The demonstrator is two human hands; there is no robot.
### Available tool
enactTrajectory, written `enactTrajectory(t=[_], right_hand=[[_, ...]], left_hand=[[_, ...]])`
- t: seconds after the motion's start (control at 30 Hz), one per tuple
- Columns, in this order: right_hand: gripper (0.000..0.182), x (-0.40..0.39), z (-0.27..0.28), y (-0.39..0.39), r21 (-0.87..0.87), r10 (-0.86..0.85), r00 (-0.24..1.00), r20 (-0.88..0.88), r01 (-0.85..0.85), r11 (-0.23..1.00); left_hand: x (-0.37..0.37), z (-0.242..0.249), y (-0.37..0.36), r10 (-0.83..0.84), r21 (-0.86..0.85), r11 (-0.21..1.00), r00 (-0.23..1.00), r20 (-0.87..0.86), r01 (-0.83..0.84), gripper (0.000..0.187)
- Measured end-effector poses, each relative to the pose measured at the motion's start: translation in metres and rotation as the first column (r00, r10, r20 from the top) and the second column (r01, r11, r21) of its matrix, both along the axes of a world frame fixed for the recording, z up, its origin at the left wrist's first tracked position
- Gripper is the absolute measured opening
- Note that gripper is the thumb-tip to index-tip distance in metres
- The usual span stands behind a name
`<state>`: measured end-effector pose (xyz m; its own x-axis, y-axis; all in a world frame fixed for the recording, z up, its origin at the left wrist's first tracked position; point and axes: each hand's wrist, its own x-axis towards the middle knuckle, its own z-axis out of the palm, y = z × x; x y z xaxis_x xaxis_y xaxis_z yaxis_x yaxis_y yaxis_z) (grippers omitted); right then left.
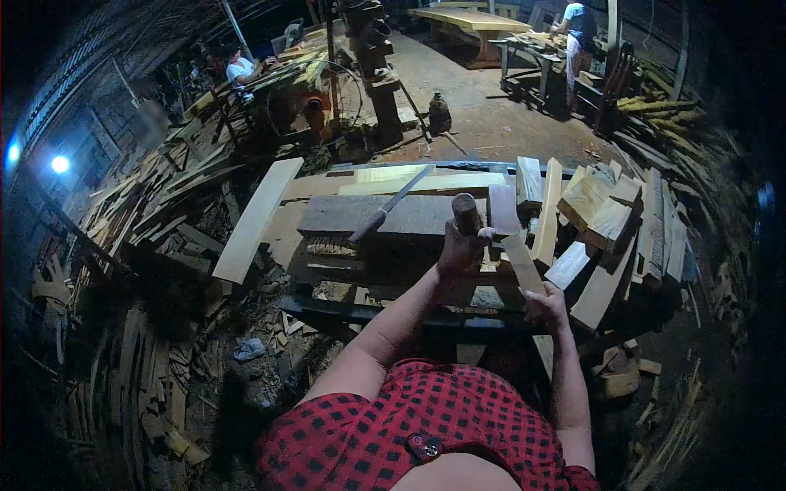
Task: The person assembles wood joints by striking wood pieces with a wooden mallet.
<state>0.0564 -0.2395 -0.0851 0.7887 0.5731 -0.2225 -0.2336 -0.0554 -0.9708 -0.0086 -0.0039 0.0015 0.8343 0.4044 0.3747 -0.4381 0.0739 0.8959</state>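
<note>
My left hand (460,250) is wrapped round a dark, round-ended wooden piece (466,214) above the front edge of a thick dark plank (401,214). In my right hand (547,308) is the lower part of a flat, pale wood strip (522,263), which slants up toward the left hand. A long-bladed tool with a dark handle (370,225) lies across the plank, left of my left hand. Behind the strip, a pale flat board (503,209) rests at the plank's right end.
Wood blocks (596,200) are piled on the right of the bench. A long pale board (259,221) juts out at the left. Two people work farther back, one at left (239,72), one at right (580,33). Scrap wood covers the floor.
</note>
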Motion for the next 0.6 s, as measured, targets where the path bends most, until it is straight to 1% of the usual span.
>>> enactTrajectory(t=[0.13,0.2,0.23,0.3,0.33,0.37,0.43,0.47,0.53,0.57,0.6], right_hand=[[0.032,0.006,-0.01,-0.002,-0.031,-0.001,0.999,0.036,0.002,1.0],[0.032,0.004,-0.006,0.0,-0.001,0.008,1.0,-0.013,-0.008,1.0],[0.032,0.004,-0.005,-0.002,-0.006,-0.016,1.0,-0.013,0.016,1.0],[0.031,0.005,-0.009,-0.001,-0.001,-0.019,0.998,0.065,0.019,1.0],[0.031,0.008,-0.011,-0.002,-0.001,-0.006,1.0,0.005,0.006,1.0],[0.031,0.007,-0.009,-0.002,-0.002,-0.031,1.0,0.001,0.031,1.0],[0.032,0.003,-0.005,-0.002,0.038,-0.007,0.997,-0.08,0.01,0.999],[0.034,0.008,-0.014,-0.002,0.026,0.002,1.0,-0.029,-0.001,1.0],[0.034,0.009,-0.015,-0.005,0.027,0.002,0.999,-0.038,-0.001,1.0],[0.034,0.008,-0.013,-0.004,0.027,0.023,0.999,-0.046,-0.022,0.999],[0.034,0.007,-0.01,-0.004,0.046,0.031,0.998,-0.052,-0.029,0.999]], left_hand=[[0.007,-0.004,0.001,-0.084,-0.066,0.994,0.995,0.049,0.087,0.015],[0.003,0.007,-0.001,0.013,0.102,0.995,1.0,-0.028,-0.01,0.013],[0.005,0.005,0.0,-0.012,0.098,0.995,1.0,-0.029,0.014,0.013],[0.013,-0.011,0.004,0.063,0.139,0.989,0.985,-0.16,-0.041,0.014],[0.02,-0.022,0.003,0.017,0.014,1.0,0.992,-0.128,-0.016,0.014],[0.021,-0.023,0.003,-0.008,0.013,1.0,0.991,-0.132,0.009,0.014],[0.021,-0.023,0.006,0.04,0.193,0.98,0.999,0.031,-0.045,0.016],[0.024,-0.027,0.003,0.018,0.191,0.981,0.999,0.028,-0.023,0.016],[0.028,-0.034,0.002,-0.053,-0.094,0.994,0.998,-0.022,0.051,0.016],[0.022,-0.02,-0.002,-0.058,-0.093,0.994,0.998,-0.021,0.056,0.016],[0.015,-0.005,-0.007,-0.069,-0.012,0.998,0.997,-0.027,0.068,0.016]])
